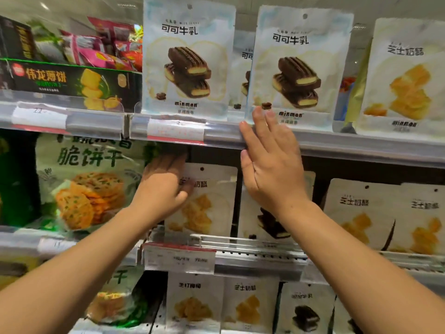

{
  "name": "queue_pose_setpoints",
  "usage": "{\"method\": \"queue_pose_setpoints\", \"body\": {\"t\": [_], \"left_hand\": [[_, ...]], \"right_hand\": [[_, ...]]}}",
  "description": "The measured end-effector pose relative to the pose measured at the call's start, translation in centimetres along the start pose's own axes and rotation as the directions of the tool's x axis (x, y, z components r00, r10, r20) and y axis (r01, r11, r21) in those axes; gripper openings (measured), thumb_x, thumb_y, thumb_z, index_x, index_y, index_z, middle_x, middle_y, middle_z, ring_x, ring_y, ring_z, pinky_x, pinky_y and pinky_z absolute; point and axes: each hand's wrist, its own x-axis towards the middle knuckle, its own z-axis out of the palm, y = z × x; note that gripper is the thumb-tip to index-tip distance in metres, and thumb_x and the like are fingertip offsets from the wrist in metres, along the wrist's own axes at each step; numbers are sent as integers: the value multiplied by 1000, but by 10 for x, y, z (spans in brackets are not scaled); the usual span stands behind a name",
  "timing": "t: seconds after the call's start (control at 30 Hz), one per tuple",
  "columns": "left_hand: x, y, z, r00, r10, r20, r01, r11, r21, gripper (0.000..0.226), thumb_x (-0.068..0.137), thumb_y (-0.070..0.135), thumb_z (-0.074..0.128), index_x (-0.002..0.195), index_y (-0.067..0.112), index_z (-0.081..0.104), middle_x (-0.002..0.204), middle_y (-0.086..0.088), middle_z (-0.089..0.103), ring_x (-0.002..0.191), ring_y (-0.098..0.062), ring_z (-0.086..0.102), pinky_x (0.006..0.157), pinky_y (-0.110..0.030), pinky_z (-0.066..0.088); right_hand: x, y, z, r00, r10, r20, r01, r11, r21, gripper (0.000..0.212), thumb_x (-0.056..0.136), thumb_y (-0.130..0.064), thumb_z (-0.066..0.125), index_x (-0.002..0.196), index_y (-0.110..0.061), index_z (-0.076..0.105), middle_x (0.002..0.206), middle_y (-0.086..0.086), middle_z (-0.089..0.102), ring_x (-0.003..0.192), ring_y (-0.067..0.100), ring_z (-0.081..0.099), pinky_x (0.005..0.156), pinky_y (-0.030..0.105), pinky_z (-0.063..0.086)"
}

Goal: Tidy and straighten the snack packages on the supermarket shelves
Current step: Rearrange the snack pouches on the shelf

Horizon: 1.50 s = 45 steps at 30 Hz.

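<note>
Cheese snack pack (204, 208) stands on the middle shelf, w/ your left hand (163, 186) reaching behind its top edge, prob. to pull it forward; actual grip hidden, can't tell. Your right hand (269, 165), fingers straight, holds nothing and touches the cocoa pack (298, 68) above, nudging it square.

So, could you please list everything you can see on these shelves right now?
White cocoa-milk pouches with brown sandwich biscuits: two in front, a third partly behind, top shelf centre.
White cheese-snack pouch with yellow pieces: one, top shelf right.
Black-and-green biscuit box: one, top shelf left, pink and red packets stacked on it.
Pale green cracker bag: one, middle shelf left.
White cheese pouches: three, middle shelf.
White pouches on the bottom shelf: at least three.
Clear price rail: top shelf edge.
Left hand: holds a middle-shelf cheese pouch.
Right hand: fingers straight, against a cocoa pouch's bottom edge.
</note>
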Motion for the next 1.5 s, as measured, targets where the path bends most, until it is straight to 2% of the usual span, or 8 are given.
{"method": "queue_pose_setpoints", "body": {"t": [0.43, 0.6, 0.77, 0.87, 1.0, 1.17, 1.33, 1.5], "left_hand": [[2, -2, -22, 994, -110, 27, 112, 937, -331, 25, 91, 31, 66, 109, 14, 72, 105, -7, 70, 99, -25, 63, 79, -32, 48], [-12, 1, -35, 974, -3, -228, -71, 945, -318, 4, 82, 7, 73, 84, 11, 72, 80, 2, 58, 75, -23, 59, 64, -33, 45], [-21, 14, -65, 851, 209, -482, -382, 876, -294, 6, 80, 7, 68, 84, 4, 72, 81, -2, 62, 69, -17, 57, 61, -32, 48], [-15, 33, -83, 812, 231, -536, -449, 834, -320, 10, 78, 5, 66, 83, 0, 72, 80, -7, 64, 72, -14, 55, 63, -31, 47], [-10, 70, -93, 836, 229, -498, -471, 765, -439, 7, 75, -1, 68, 79, 3, 72, 76, -3, 61, 70, -11, 50, 61, -26, 43], [-9, 130, -72, 898, 319, -304, -437, 562, -702, 15, 74, 7, 81, 78, 19, 72, 76, 11, 64, 73, -5, 61, 66, -16, 46], [-18, 209, -39, 827, 515, -225, -422, 305, -853, 21, 89, 50, 58, 83, 32, 66, 79, 18, 65, 80, -1, 61, 66, -14, 45], [-36, 307, -14, 695, 688, -209, -464, 207, -862, 30, 87, 48, 58, 73, 22, 62, 68, 13, 56, 67, -5, 54, 59, -16, 38]], "right_hand": [[-1, -3, -3, 998, 45, 35, -47, 997, 59, 54, 94, -31, 40, 145, -12, 42, 156, 10, 30, 146, 25, 23, 120, 41, 13], [1, -9, -7, 992, 103, 68, -111, 986, 125, 54, 94, -33, 45, 144, -13, 44, 157, 8, 28, 147, 24, 20, 120, 41, 10], [-11, -25, -26, 987, 25, 159, -84, 923, 377, 49, 94, -40, 45, 138, -18, 52, 151, 4, 41, 146, 20, 23, 120, 50, 2], [-14, -28, -40, 983, -4, 185, -73, 910, 409, 46, 92, -34, 58, 133, -14, 55, 134, 1, 58, 135, 16, 41, 118, 46, 20], [-13, -16, -73, 958, 160, 237, -247, 879, 407, 31, 89, -29, 62, 117, -17, 65, 106, -2, 69, 100, 15, 60, 90, 35, 47], [-45, 24, -131, 872, 317, 373, -408, 891, 197, 8, 88, -28, 66, 89, -21, 67, 77, -14, 63, 71, 1, 54, 64, 21, 39], [-100, 69, -207, 774, 483, 409, -480, 869, -117, 8, 88, -30, 65, 82, -26, 62, 73, -19, 57, 69, -1, 52, 64, 19, 43], [-154, 113, -286, 673, 637, 375, -492, 765, -415, 16, 91, -35, 60, 79, -25, 57, 75, -16, 58, 71, 3, 53, 65, 25, 45]]}}
